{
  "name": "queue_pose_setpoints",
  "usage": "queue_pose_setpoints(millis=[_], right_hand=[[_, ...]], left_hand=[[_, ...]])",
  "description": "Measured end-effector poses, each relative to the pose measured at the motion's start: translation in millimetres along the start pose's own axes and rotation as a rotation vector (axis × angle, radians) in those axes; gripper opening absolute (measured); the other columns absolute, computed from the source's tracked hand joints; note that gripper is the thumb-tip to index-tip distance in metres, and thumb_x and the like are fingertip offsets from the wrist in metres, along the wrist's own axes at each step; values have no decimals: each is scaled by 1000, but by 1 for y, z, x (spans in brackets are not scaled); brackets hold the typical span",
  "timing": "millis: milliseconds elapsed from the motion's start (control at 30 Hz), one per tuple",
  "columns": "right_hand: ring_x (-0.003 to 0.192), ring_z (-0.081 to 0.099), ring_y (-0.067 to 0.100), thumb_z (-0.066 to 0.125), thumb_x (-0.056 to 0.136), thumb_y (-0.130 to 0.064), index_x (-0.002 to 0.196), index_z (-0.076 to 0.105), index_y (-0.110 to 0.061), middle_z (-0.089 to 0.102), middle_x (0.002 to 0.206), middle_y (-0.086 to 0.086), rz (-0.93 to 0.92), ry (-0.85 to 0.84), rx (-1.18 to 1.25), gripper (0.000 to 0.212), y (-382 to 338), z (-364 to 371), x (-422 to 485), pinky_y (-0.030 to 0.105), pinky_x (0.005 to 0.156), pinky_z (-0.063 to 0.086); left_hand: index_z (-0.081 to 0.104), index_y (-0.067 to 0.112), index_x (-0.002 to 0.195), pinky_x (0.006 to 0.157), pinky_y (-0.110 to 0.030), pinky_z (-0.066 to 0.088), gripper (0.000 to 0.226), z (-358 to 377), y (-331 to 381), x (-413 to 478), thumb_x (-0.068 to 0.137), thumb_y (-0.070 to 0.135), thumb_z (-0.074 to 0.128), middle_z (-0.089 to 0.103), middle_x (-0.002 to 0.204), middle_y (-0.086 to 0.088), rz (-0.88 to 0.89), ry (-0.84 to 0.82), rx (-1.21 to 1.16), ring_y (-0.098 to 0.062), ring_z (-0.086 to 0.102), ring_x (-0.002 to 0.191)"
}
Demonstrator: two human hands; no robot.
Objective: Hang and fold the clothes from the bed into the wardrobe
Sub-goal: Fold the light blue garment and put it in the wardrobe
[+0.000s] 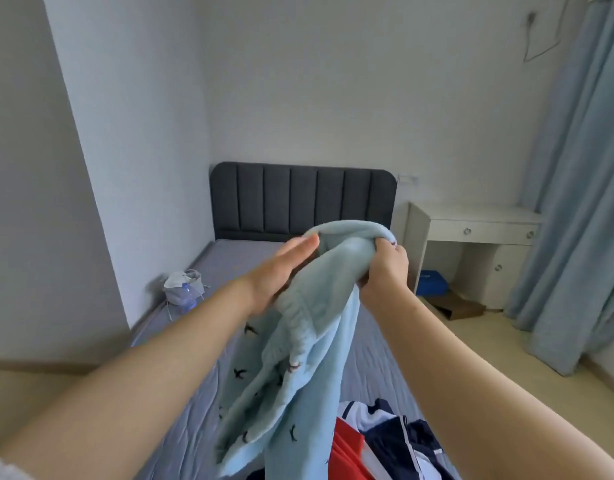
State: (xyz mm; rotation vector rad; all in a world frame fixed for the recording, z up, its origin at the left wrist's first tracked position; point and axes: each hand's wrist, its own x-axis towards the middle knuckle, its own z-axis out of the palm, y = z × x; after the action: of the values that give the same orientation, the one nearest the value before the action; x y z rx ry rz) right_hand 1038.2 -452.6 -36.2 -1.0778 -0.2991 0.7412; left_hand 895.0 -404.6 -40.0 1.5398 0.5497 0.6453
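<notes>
The 2 hands hold the light-blue fleece garment above the bed. The right hand clenches its top edge; the left hand, fingers extended, presses the fabric, probably to straighten it. More clothes lie near.

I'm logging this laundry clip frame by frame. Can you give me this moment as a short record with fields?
held item: light blue fleece garment, lifted above the bed
left hand: flat against the garment
right hand: gripping its top edge
still on bed: red, white and navy clothes
wardrobe: not in view
</notes>
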Motion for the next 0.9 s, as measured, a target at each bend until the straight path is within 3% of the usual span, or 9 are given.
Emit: queue_pose_setpoints(millis=[100, 233, 300, 367, 433, 500, 600, 733, 900], right_hand=[[78, 57, 20, 41, 95, -14, 101, 49, -15, 55, 85, 4, 178, 23, 14, 10, 33, -5, 0, 32, 61, 50], [82, 62, 25, 39, 93, -7, 117, 51, -6, 58, 102, 15, 256, 37, 50, 26, 66, -12, -1, 28, 45, 49], [95, 63, 30, 38, 93, -5, 116, 50, -4, 59, 105, 17, 276, 54, 72, 26, 73, -18, 2, 30, 48, 50], [90, 62, 29, 39, 93, -8, 108, 48, -7, 58, 96, 13, 268, 43, -18, 18, 80, -24, 5, 31, 55, 51], [80, 59, 25, 41, 93, -15, 99, 45, -10, 54, 88, 7, 181, -3, -305, 9, 84, -32, 7, 31, 59, 50], [75, 54, 18, 45, 92, -21, 99, 42, -16, 49, 90, 0, 1, -89, -672, 9, 89, -40, 6, 26, 57, 42], [97, 49, 16, 48, 89, -14, 123, 42, -22, 44, 111, -8, -179, -267, -943, 35, 91, -45, 6, 27, 71, 39], [103, 52, 11, 48, 83, -2, 124, 50, -25, 53, 120, -7, -91, -536, -814, 47, 84, -37, -11, 24, 80, 44], [81, 58, 7, 51, 71, -5, 97, 56, -32, 61, 90, -6, -94, -731, -620, 38, 62, -20, -24, 15, 61, 48]], left_hand=[[47, 36, 116, 75, -17, 51, 53, -1, -43, -17, 69, 39, 72, 59, 114, 9, -69, -104, 188, 1, 62, 96], [46, 27, 112, 78, -23, 47, 52, -4, -97, -20, 70, 21, 77, 56, 106, 9, -207, 99, 515, -9, 56, 95], [50, 17, 113, 73, -23, 44, 42, -11, -118, -25, 76, 23, 70, 60, 96, 6, -340, 126, 489, -10, 56, 83], [56, 14, 101, 73, -26, 43, 27, -15, -131, -28, 77, 22, 67, 61, 89, 1, -365, 158, 425, -13, 54, 78], [55, 18, 83, 69, -23, 44, 12, -18, -131, -29, 79, 13, 64, 62, 75, 5, -267, 278, 328, -13, 53, 71], [54, 19, 83, 72, -26, 47, 15, -21, -126, -24, 85, 5, 60, 64, 77, 3, -167, 393, 221, -17, 57, 76], [52, 24, 89, 83, -33, 45, 12, -19, -109, -18, 92, 13, 54, 60, 94, 1, -51, 418, 244, -16, 56, 91], [48, 26, 85, 69, -5, 42, 24, -11, -76, -12, 97, 6, 42, 52, 85, 10, 160, 281, 271, 9, 54, 75], [43, 29, 83, 72, -11, 35, 27, -14, -42, -7, 97, 7, 41, 45, 84, 14, 253, 190, 480, -7, 42, 89]])
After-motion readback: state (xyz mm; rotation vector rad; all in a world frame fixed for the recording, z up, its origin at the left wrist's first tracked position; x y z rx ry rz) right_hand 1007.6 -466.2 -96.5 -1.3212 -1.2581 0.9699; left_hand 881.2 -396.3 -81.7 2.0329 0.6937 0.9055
